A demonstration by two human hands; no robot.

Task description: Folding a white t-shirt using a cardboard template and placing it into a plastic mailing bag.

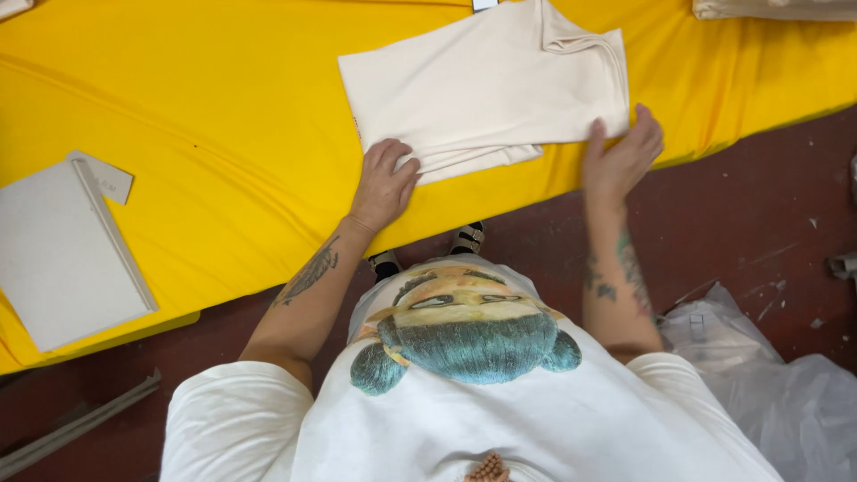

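Yellow table: cream garment lies far centre, already folded into a rectangle; final smoothing appears left. Left hand presses its near-left corner, fingers loosely bent, gripping nothing. Right hand, open, touches the near-right edge.

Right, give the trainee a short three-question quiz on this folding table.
1. True or false: the left hand rests on the near corner of the folded cream garment.
2. What colour is the cloth covering the table?
3. Which lies at the table's left end? A) grey flat board B) scissors C) tape roll

Key: 1 true. 2 yellow. 3 A. Note: the right hand is open at the garment's right edge; the clear plastic bag lies on the floor.
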